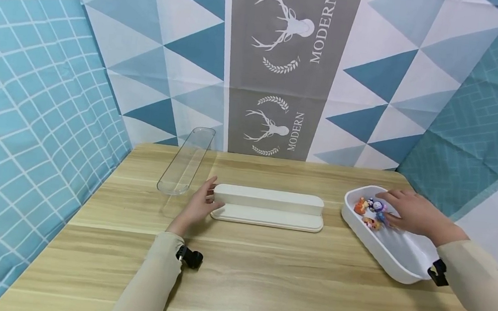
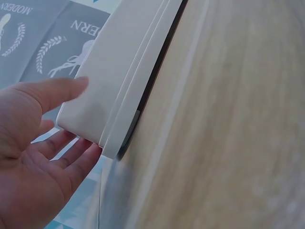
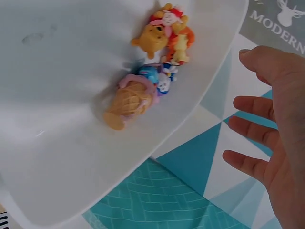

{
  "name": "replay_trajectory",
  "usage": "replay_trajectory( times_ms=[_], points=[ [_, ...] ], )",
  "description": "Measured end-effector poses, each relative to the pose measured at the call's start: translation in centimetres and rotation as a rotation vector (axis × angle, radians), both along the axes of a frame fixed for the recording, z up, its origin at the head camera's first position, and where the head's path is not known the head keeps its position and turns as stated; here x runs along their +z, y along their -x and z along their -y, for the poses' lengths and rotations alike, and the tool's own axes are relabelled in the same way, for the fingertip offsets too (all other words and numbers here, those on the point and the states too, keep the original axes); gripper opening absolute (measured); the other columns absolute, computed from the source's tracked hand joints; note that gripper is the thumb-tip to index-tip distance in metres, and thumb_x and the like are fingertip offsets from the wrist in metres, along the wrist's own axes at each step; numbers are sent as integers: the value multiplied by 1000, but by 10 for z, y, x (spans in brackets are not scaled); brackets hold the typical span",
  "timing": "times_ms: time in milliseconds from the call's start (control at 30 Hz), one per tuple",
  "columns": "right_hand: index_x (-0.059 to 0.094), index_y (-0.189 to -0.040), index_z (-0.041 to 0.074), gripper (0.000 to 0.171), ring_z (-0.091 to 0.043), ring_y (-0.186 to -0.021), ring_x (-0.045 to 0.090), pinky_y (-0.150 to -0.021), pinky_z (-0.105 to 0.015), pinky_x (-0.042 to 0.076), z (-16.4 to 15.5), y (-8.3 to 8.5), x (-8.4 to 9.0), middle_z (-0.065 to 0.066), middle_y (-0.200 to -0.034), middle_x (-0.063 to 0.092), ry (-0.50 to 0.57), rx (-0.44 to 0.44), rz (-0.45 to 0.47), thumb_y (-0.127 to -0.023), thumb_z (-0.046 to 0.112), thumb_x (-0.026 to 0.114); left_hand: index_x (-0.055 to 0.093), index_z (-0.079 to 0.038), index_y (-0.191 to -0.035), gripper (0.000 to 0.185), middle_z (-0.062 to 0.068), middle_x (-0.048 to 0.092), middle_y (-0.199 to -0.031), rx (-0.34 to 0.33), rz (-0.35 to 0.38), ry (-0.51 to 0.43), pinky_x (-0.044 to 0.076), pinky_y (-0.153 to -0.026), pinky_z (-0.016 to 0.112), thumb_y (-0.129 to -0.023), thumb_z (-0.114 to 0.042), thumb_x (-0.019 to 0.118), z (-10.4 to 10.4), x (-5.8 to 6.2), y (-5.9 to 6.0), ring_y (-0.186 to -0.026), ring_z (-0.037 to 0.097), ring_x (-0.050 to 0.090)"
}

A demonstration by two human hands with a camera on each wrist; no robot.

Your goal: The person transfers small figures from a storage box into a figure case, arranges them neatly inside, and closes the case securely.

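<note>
Head view: hands at stand and toy tray

Left hand (image 1: 199, 205) is open, fingers straight against the left end of the white stand (image 1: 268, 207) mid-bench (image 1: 236, 284). Right hand (image 1: 410, 212) is relaxed, grasping nothing, over the small figures (image 1: 371, 211) in the white tray (image 1: 401, 260) at right. Tray's near end is hidden by the sleeve. Figures are too small here; right wrist view shows a bear (image 3: 152, 40) and a cone-shaped one (image 3: 129, 102). Clear cover (image 1: 187, 160) lies behind, faint.

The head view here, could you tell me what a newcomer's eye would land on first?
Probably the bright toy figures clustered at the far end of the white tray on the table's right, with the right hand open just over them. Next, the long white stand at the centre, its left end touched by the open left hand.
</note>
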State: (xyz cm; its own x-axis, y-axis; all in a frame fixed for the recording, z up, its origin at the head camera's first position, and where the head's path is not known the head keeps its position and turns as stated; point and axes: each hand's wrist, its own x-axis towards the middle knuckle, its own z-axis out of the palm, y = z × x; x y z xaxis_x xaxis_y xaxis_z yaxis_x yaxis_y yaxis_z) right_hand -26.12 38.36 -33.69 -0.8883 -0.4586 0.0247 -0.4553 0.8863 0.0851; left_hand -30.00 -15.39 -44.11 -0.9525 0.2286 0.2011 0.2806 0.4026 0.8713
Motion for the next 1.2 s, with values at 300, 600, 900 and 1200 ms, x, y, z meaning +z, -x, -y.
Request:
replay_trajectory(
  times_ms=[300,600,900,1200],
  points=[
    [63,-128,6,50,-46,-109,57,-88,-70,46,-3,7,-10,-21,-122,63,-31,24,18,-85,25,78,30,7,-151,65,31,35,-151,3,19,-34,36,-112,54,-97,-7,63,4,-2,2,-135,47,38],
    [67,-120,8,47,-33,-95,60,-79,-61,52,-4,16,-21,-13,-111,65,-54,44,38,-80,27,82,36,12,-146,57,32,35,-150,0,-12,-33,38,-111,54,-97,-4,61,2,3,-1,-132,48,41],
    [69,-116,12,46,-33,-96,59,-77,-59,54,-5,18,-25,-10,-107,65,-111,91,16,-77,30,84,38,10,-146,55,30,38,-149,13,-6,-14,38,-111,53,-98,-5,60,1,-4,3,-131,46,43],
    [71,-109,20,41,-32,-98,57,-78,-57,53,-9,23,-28,-6,-104,64,-196,122,37,-75,36,86,38,10,-146,55,30,38,-149,9,-8,-14,38,-111,54,-98,-7,60,0,-3,3,-132,46,42]
  ],
)
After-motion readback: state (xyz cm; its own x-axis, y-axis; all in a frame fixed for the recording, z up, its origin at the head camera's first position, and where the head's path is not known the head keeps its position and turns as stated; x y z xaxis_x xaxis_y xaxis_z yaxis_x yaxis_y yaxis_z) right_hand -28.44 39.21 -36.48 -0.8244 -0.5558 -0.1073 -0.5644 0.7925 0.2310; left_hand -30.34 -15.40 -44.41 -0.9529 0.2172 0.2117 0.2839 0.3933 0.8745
